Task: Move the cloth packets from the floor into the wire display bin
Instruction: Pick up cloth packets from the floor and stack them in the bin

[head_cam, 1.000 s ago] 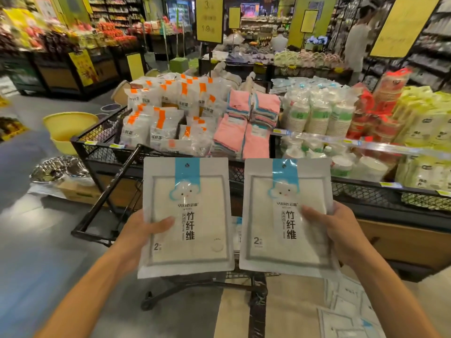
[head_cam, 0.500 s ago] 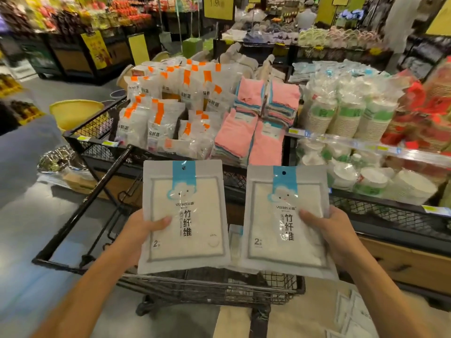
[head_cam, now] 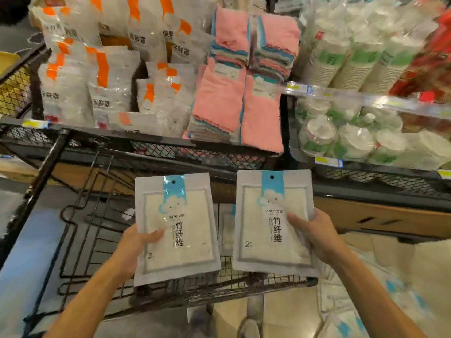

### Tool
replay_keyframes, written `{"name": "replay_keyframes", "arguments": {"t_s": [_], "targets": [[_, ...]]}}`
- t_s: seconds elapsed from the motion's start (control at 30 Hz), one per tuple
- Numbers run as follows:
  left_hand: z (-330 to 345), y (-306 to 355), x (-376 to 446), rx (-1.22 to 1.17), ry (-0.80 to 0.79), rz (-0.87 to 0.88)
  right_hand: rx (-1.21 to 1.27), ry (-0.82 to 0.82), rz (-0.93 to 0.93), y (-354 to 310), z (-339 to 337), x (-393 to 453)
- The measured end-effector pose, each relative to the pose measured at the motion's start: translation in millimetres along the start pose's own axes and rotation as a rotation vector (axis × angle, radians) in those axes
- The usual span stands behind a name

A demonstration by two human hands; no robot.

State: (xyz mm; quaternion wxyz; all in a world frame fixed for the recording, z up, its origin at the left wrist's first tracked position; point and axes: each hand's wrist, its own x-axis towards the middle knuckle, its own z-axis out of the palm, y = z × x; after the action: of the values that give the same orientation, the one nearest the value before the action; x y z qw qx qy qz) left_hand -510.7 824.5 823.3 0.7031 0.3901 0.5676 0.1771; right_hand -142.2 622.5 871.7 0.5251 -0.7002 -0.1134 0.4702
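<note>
A: Mid-carry here. Left hand [head_cam: 131, 242] pinching one bamboo-fibre cloth packet [head_cam: 177, 228] by its lower left edge, thumb across the front. Right hand [head_cam: 317, 235] doing the same on a second cloth packet [head_cam: 273, 220], thumb pressed over the printed label. Both held upright, side by side, not touching.

B: Hanging over the wire trolley [head_cam: 97, 228], just short of the black mesh display bin [head_cam: 170, 147]. Not in the bin yet. More white packets lying blurred on the floor at lower right [head_cam: 366, 313].

A: Looks like the delivery step, then. Next move probably calls for lifting both over the bin's front rail and finding a gap.

B: Tight in there, though. Stacks of pink cloths [head_cam: 234, 111] in the middle, orange-labelled bags [head_cam: 102, 76] to the left, bundles of paper cups [head_cam: 341, 54] to the right.

A: Compared with a second ago: much closer to the display, view dropped lower, the far aisles gone from sight. Same pinch on both packets, same side-by-side hold, right packet now a touch higher.
</note>
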Motion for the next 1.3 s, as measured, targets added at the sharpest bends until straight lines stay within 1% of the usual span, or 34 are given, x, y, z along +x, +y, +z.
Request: {"name": "replay_keyframes", "arguments": {"t_s": [0.1, 0.23, 0.3, 0.43, 0.6, 0.67, 0.77, 0.83, 0.9, 1.0, 1.13, 1.2, 1.23, 1.3], "targets": [[-6, -11, 42, 0.020, -0.026, -0.055, -0.022, 0.036, 0.044, 23, 17, 26], [-12, -35, 97, 0.047, -0.081, -0.144, -0.077, 0.038, 0.101, 58, 36, 65], [-14, -54, 124, 0.048, -0.074, -0.187, -0.101, 0.032, 0.121, 79, 43, 87], [-10, -87, 172, 0.034, -0.006, -0.248, -0.174, 0.032, 0.166, 130, 51, 137], [-2, -125, 224, 0.091, -0.029, -0.256, -0.218, 0.038, 0.196, 184, 55, 198], [1, -144, 244, 0.109, -0.013, -0.259, -0.208, 0.036, 0.207, 202, 53, 217], [2, -170, 273, 0.021, 0.018, -0.296, -0.249, 0.032, 0.200, 222, 53, 241], [3, -186, 292, 0.011, 0.024, -0.322, -0.271, 0.035, 0.200, 235, 53, 255], [4, -201, 307, 0.048, 0.055, -0.313, -0.272, -0.007, 0.187, 249, 54, 268], [11, -208, 316, 0.132, 0.075, -0.269, -0.204, -0.054, 0.185, 269, 56, 285], [14, -212, 318, 0.110, -0.030, -0.234, -0.193, 0.017, 0.225, 297, 58, 305], [14, -215, 321, 0.106, -0.015, -0.208, -0.188, 0.063, 0.233, 309, 60, 310], [14, -216, 323, 0.106, 0.005, -0.202, -0.192, 0.091, 0.214, 312, 62, 310], [16, -218, 326, 0.149, -0.005, -0.175, -0.233, 0.150, 0.182, 318, 67, 310]]}}
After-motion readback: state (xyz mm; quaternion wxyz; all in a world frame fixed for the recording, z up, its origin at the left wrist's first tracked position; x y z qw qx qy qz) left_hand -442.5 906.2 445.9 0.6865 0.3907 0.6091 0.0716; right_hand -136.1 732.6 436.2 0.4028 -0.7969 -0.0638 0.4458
